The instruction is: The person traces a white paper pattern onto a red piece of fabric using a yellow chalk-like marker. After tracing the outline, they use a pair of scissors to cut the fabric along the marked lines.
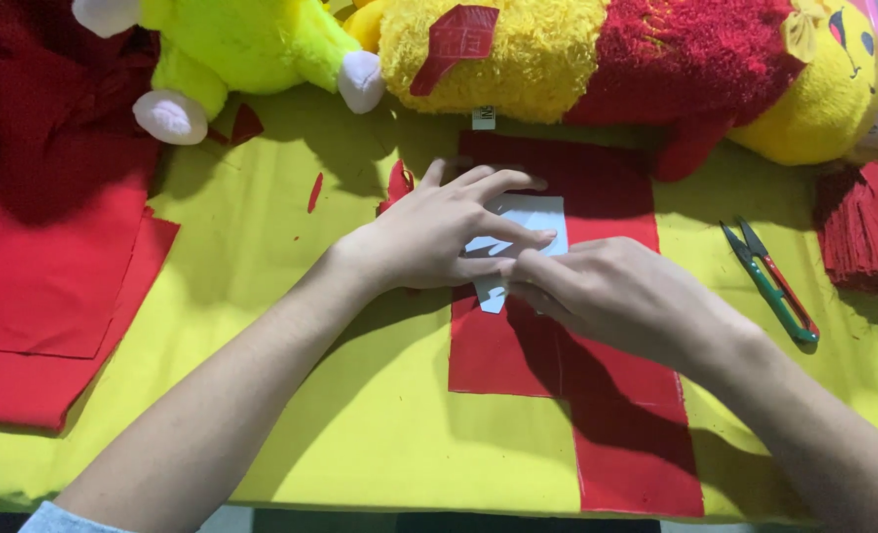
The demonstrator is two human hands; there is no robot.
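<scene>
Pressing our left hand (439, 232), fingers spread, on a white paper template (523, 222) at centre frame over red felt cloth (597, 395), our right hand (616, 296) pinches its lower edge.

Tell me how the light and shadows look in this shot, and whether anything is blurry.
Head view: light comes from above and behind, so both arms throw dark shadows on the red fabric and the yellow table cover. The left hand and right hand on the white paper template are fairly sharp. The plush toys look slightly overexposed; the thread snips are clear. No glare.
</scene>
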